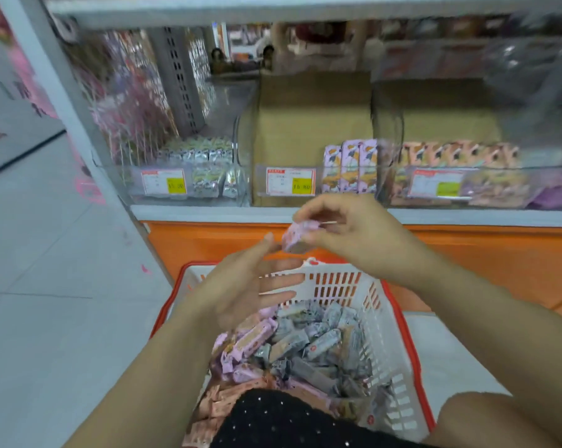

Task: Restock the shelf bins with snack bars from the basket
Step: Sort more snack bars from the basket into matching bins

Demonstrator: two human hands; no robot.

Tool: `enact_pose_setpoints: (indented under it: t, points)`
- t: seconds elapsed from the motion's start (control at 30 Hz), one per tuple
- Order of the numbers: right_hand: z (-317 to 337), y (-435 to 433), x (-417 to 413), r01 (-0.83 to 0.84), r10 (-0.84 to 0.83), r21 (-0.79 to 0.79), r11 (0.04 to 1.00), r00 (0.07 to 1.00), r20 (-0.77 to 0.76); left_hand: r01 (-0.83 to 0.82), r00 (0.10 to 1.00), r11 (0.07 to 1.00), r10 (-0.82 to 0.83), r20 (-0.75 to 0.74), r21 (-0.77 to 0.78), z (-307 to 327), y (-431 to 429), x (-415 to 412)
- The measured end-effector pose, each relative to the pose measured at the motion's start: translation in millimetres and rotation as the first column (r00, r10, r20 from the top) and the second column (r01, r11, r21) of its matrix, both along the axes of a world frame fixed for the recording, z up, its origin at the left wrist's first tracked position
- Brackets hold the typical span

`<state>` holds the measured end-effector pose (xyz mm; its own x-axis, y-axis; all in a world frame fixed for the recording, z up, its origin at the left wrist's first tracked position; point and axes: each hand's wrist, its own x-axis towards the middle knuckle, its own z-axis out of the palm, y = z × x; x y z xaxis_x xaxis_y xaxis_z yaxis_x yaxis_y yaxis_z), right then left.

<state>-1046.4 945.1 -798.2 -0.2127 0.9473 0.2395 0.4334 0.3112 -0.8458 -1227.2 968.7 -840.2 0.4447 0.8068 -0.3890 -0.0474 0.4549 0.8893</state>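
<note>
A white basket with a red rim (399, 321) sits low in front of me, full of pink, grey and orange-wrapped snack bars (292, 347). My right hand (354, 234) pinches a pink snack bar (297, 236) above the basket's far edge, in front of the shelf. My left hand (247, 286) hovers open, palm up and fingers spread, just below and left of that bar, its fingertip near the bar. On the shelf stand clear bins: a left bin (189, 169) with pale bars, a middle bin (308, 182) with a few pink bars (350, 166) at its right, and a right bin (467, 176).
Yellow-and-white price tags (291, 185) sit on the bin fronts. A brown cardboard box (312, 118) fills the back of the middle bin. An orange panel (467, 260) runs under the white shelf edge. Grey floor tiles lie to the left. A black sparkly garment (289, 421) covers the near basket.
</note>
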Motion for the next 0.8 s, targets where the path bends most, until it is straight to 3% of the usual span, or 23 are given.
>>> enact_pose_setpoints:
  t: [0.13,0.2,0.3,0.4,0.47,0.57,0.63,0.73,0.8]
  points:
    - [0.4,-26.4,-8.9,-0.082,0.029,0.222,0.972,0.972,0.232,-0.040,0.990,0.998,0.033,0.134,0.044,20.1,-18.9,10.9]
    - [-1.0,-33.7,-5.0,-0.101,0.040,0.230,0.968,0.965,0.258,-0.060,0.987,0.996,0.050,0.150,0.066,23.4,-26.2,13.8]
    - [-0.4,-41.7,-2.0,-0.039,0.014,0.161,0.986,0.988,0.155,-0.105,0.980,0.993,0.095,0.173,0.055,27.8,-33.1,17.3]
    - [5.0,-44.1,-5.2,0.025,-0.022,0.031,0.999,0.995,-0.093,-0.113,0.984,0.990,0.099,0.145,0.089,27.6,-33.9,21.0]
    - [8.5,-36.6,-6.2,0.120,-0.122,-0.022,0.993,0.966,-0.230,-0.134,0.986,0.982,0.119,0.121,0.132,28.3,-30.9,23.0]
    - [9.8,-19.5,-5.5,0.285,-0.289,-0.057,0.957,0.907,-0.306,-0.109,0.993,0.976,0.099,0.064,0.188,34.4,-26.0,26.4]
    - [6.3,-10.3,-1.8,0.286,-0.303,-0.101,0.953,0.873,-0.381,-0.041,0.997,0.969,0.056,-0.057,0.244,41.3,-21.6,25.1]
    - [2.0,0.4,11.0,0.186,-0.239,-0.178,0.966,0.904,-0.355,0.077,0.968,0.940,0.009,-0.251,0.332,49.7,-7.9,18.1]
    - [3.2,3.4,19.7,0.152,-0.213,-0.220,0.963,0.934,-0.285,0.012,0.967,0.926,0.086,-0.240,0.378,54.0,3.7,17.8]
